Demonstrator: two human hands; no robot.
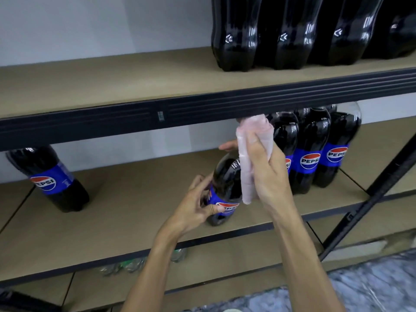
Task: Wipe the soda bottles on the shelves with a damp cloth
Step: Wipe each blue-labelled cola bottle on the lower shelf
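Gripped at its label by the left hand (pixel 195 206), a tilted soda bottle (pixel 226 179) on the shelf (pixel 135 210) is apparently being wiped with a pink cloth (pixel 246 176) clutched in the right hand (pixel 267 176). Bottles (pixel 313 149) just right of it are likely due next.

Two bare forearms (both cut off by the bottom edge) take up the lower middle of the view, uncovered from wrist to frame edge. The left forearm (pixel 155 264), at about 6 o'clock, is slim, with faint tendon lines near the wrist. The right forearm (pixel 301 255), at about 5 o'clock, looks broader and longer. The left hand (pixel 198 203) shows a short, trimmed thumbnail. The right hand (pixel 267 174) shows ridged tendons across its back and a similarly short thumbnail.
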